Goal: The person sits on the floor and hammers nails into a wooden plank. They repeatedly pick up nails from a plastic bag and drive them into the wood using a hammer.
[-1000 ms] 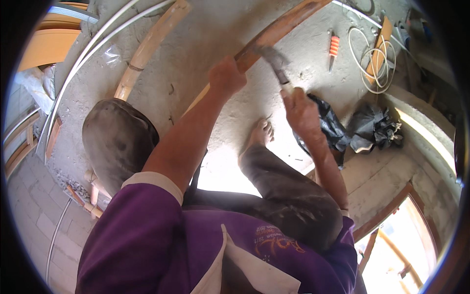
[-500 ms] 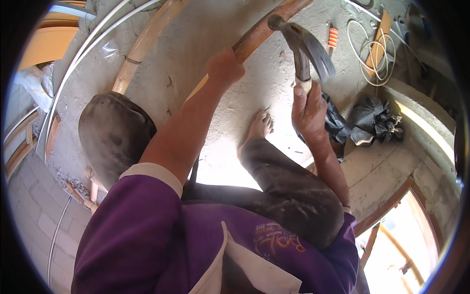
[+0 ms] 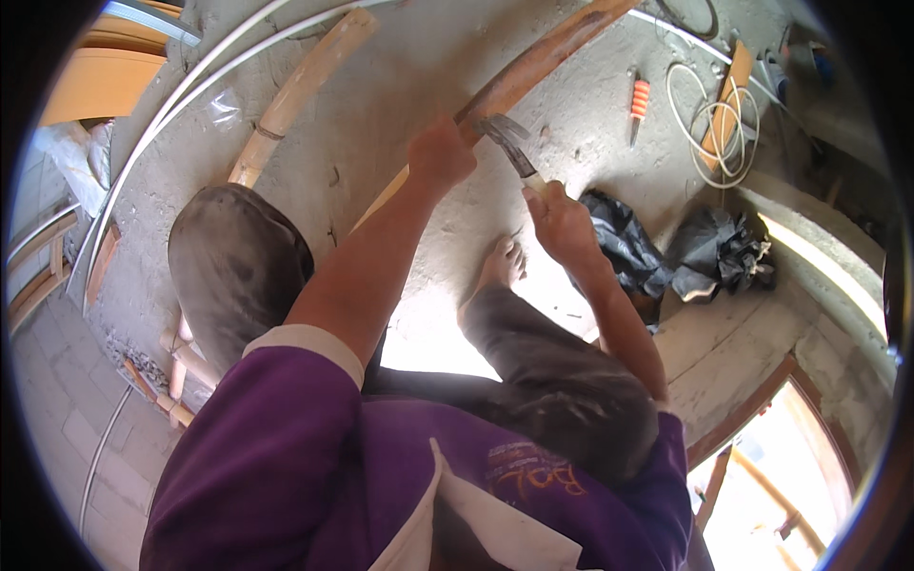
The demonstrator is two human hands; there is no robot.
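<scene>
My left hand [image 3: 443, 152] is closed around a long reddish-brown pole [image 3: 543, 68], which looks like bamboo and slants from upper right to lower left. A paler, yellowish length of it shows below the fist. In my right hand [image 3: 564, 221] is a claw hammer [image 3: 515, 155], gripped by its light-coloured handle. The hammer's head lies against or right beside the pole, just to the right of my left fist; whether it touches cannot be made out. My bare foot [image 3: 503, 262] rests on the floor below the hammer.
Another bamboo pole [image 3: 309, 81] lies at the left, near my knee. An orange-handled tool [image 3: 640, 99], a coiled pale cable [image 3: 709, 124] and a crumpled black plastic bag [image 3: 728, 252] lie on the right. White tubing [image 3: 186, 90] curves along the left, beside orange sheets [image 3: 100, 81].
My right hand has swung the hammer down and to the left, from raised above the floor to the pole beside my left fist. My left hand keeps its hold on the pole.
</scene>
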